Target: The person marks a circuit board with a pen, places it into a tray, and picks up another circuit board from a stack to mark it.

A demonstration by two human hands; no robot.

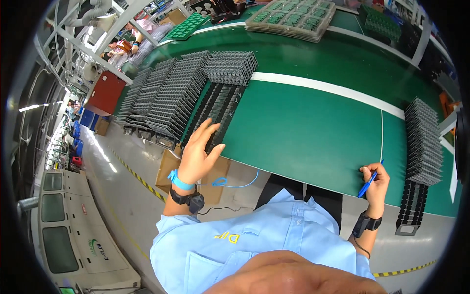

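My left hand [195, 159] is raised at the table's near left, fingers spread and nothing in them. Its fingertips are by a black slotted rack [226, 105] whose near part holds no boards; whether they touch it I cannot tell. Dense rows of grey boards [178, 93] stand on edge in the racks beside and beyond it. At the near right edge, my right hand [378, 188] is closed around a blue pen [367, 186], which slants down to the left. Another row of upright grey boards [423, 142] stands to the right of that hand, in a black rack [412, 206].
The green tabletop [313, 127] is crossed by a white strip [328, 90]. Stacked clear trays of green boards [291, 19] and a green tray [188, 26] lie at the back. A blue wrist strap [182, 180] has a cord. An open cardboard box [169, 169] sits below the table.
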